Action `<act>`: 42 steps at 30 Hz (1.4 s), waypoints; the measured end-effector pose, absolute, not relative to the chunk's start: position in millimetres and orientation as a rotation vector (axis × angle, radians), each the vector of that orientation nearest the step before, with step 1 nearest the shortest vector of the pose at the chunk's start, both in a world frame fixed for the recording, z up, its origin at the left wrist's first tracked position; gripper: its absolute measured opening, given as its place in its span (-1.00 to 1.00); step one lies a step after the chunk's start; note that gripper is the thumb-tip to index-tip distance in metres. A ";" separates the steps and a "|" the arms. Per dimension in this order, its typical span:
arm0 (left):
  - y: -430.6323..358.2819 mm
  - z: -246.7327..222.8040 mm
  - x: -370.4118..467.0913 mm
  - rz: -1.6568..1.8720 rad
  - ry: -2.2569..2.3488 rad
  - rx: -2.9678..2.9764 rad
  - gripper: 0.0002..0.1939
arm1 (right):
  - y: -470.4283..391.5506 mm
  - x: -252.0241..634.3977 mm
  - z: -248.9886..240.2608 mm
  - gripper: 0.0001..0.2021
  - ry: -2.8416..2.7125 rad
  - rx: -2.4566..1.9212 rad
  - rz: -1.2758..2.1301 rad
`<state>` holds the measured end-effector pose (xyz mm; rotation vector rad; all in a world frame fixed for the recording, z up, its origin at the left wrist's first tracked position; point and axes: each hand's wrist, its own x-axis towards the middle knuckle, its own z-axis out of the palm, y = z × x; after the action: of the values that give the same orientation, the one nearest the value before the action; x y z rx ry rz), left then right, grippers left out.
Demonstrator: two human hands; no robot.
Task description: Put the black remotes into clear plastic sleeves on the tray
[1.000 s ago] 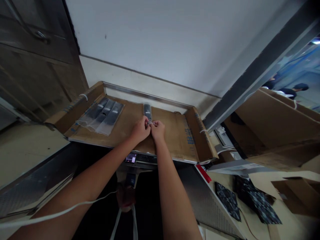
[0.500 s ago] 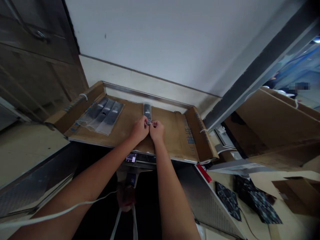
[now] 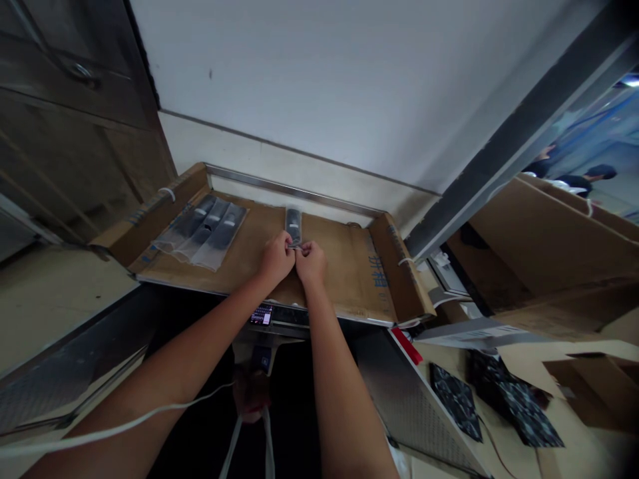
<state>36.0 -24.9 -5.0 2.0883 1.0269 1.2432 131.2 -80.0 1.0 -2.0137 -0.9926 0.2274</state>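
Note:
A dark item in a clear plastic sleeve [image 3: 293,223] lies upright in the view, near the middle of the cardboard-lined work surface [image 3: 344,266]. Its near end is pinched between my left hand [image 3: 278,256] and my right hand [image 3: 310,261], which are side by side with fingers closed. The fingers partly cover that end of the sleeve. Further left, several similar dark items in frosted sleeves [image 3: 202,229] lie side by side, apart from my hands.
Raised cardboard walls [image 3: 404,273] edge the surface. A phone [image 3: 261,315] is below the front edge. Large cardboard boxes [image 3: 559,246] stand at right, with dark patterned bags [image 3: 455,399] lower down. A white cable [image 3: 150,412] crosses my left forearm. People are visible far right.
Both hands have shifted very slightly left, still pinching the sleeve's near end. At far right, a person with a dark cap shows more clearly.

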 end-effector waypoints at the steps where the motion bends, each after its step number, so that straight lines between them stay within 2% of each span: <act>1: -25.4 -4.9 35.2 1.238 1.026 2.088 -0.75 | -79.8 130.6 0.5 -0.92 -0.989 -2.013 0.216; 23: -35.1 -2.3 16.3 1.098 1.101 2.114 -0.84 | -82.5 118.9 3.7 -0.87 -1.141 -2.171 0.106; 28: -20.4 -1.6 12.4 1.004 1.042 1.746 -0.94 | -85.9 117.0 7.7 -0.83 -1.152 -2.223 0.087; 31: 0.3 -3.1 15.4 0.989 1.021 1.476 -0.93 | -91.0 116.2 10.4 -0.82 -1.171 -2.245 0.119; 38: 25.6 -10.0 24.6 1.063 0.916 1.793 -0.90 | -113.8 116.4 12.6 -0.84 -1.248 -2.222 0.137; 42: 30.1 -14.2 23.0 1.157 0.911 1.710 -0.91 | -140.9 115.2 10.6 -0.83 -1.270 -2.150 0.107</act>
<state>23.0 30.1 -14.2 1.7098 0.9108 1.1572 115.2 -140.9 10.6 -2.1500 -1.2703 0.1072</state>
